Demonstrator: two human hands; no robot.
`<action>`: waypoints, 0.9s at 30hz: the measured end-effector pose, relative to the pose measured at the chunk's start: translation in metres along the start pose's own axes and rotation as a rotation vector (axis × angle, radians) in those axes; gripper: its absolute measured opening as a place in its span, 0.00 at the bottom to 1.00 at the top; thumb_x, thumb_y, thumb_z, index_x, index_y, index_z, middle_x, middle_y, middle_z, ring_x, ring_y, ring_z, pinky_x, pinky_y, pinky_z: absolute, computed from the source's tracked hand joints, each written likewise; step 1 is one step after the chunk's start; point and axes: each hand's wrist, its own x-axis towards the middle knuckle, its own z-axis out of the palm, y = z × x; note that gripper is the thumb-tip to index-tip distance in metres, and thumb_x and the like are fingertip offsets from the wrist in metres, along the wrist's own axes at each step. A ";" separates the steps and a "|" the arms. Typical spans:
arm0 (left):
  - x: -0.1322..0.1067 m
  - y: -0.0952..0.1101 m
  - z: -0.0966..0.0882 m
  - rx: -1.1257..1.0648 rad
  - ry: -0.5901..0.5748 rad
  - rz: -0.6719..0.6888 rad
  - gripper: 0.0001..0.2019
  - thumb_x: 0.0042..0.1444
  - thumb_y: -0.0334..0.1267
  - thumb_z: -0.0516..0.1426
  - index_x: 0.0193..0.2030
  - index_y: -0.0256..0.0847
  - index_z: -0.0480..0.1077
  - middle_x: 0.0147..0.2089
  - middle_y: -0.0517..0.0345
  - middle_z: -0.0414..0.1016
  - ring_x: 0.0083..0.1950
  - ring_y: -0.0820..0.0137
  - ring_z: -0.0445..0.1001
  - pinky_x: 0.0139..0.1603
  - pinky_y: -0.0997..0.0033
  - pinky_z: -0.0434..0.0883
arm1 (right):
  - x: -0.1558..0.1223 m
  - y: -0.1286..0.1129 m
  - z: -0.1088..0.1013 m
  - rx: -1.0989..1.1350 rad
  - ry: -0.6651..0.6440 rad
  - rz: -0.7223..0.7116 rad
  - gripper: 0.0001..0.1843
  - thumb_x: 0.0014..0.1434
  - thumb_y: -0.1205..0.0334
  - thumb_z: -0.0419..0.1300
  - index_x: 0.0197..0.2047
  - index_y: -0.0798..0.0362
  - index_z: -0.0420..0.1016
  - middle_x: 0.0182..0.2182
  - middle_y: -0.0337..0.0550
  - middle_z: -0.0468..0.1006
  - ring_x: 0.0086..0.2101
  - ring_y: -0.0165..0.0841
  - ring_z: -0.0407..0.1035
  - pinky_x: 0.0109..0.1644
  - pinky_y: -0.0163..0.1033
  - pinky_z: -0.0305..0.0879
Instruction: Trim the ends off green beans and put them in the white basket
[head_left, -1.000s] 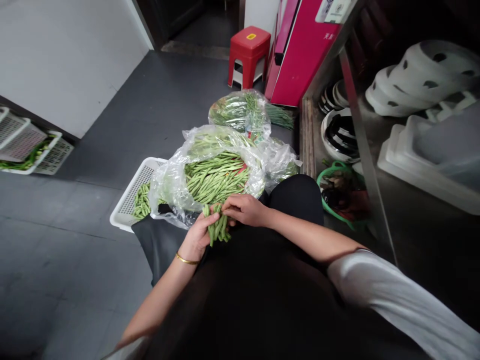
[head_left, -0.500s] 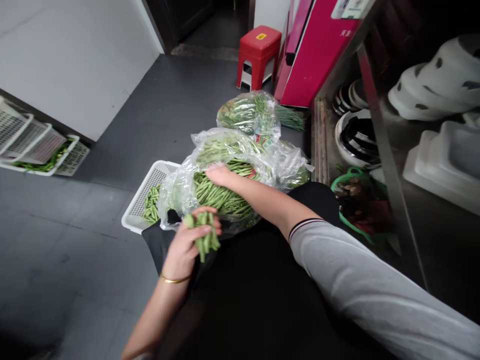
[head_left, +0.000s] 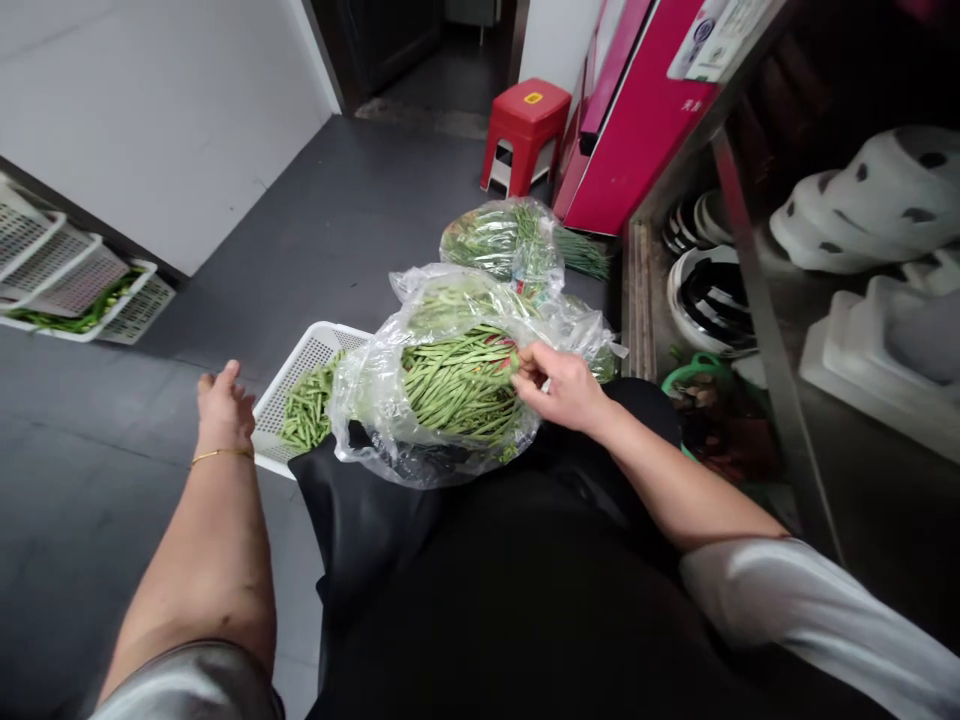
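Observation:
A clear plastic bag (head_left: 375, 385) lies open on my lap, with long green beans (head_left: 457, 385) showing through its mouth. My right hand (head_left: 562, 388) is at the right edge of that opening, thumb and fingers pinched together. Whether bag film or a bean is between the fingertips I cannot make out. Out to the left, my left hand (head_left: 225, 405) is held up beside a white perforated basket (head_left: 274, 455), fingers apart and no beans visible in it. Short pieces of green bean (head_left: 309, 405) lie heaped in the basket.
More bagged greens (head_left: 487, 240) lie beyond my knees. A red stool (head_left: 529, 110) stands near a pink cabinet (head_left: 637, 120). Stacked white baskets (head_left: 67, 270) are at the left. On the right, a metal shelf holds white containers (head_left: 870, 200), with a green-rimmed basket (head_left: 697, 370) below.
My left hand has moved left to beside the basket and no longer holds the bunch of bean pieces. The right hand has drawn back from inside the bag to its right edge.

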 end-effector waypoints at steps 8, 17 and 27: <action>-0.149 0.035 0.097 -0.067 -0.733 -0.213 0.17 0.52 0.47 0.58 0.36 0.34 0.77 0.27 0.47 0.77 0.26 0.64 0.73 0.25 0.66 0.69 | -0.039 -0.016 0.005 0.394 0.035 0.231 0.05 0.54 0.63 0.56 0.31 0.52 0.61 0.21 0.34 0.67 0.21 0.25 0.65 0.27 0.31 0.61; -0.180 -0.023 0.211 -0.416 -0.247 -0.517 0.10 0.49 0.40 0.63 0.35 0.35 0.75 0.34 0.54 0.77 0.34 0.72 0.75 0.34 0.75 0.73 | -0.065 -0.016 0.049 0.373 -0.140 0.175 0.04 0.53 0.63 0.57 0.32 0.55 0.68 0.28 0.39 0.74 0.26 0.27 0.66 0.31 0.31 0.59; -0.186 -0.022 0.206 -0.321 -0.251 -0.546 0.13 0.45 0.40 0.65 0.36 0.34 0.75 0.28 0.56 0.76 0.27 0.75 0.73 0.33 0.76 0.73 | -0.082 -0.002 0.022 0.031 -0.432 -0.089 0.15 0.63 0.63 0.49 0.30 0.58 0.72 0.27 0.43 0.73 0.28 0.27 0.64 0.34 0.32 0.56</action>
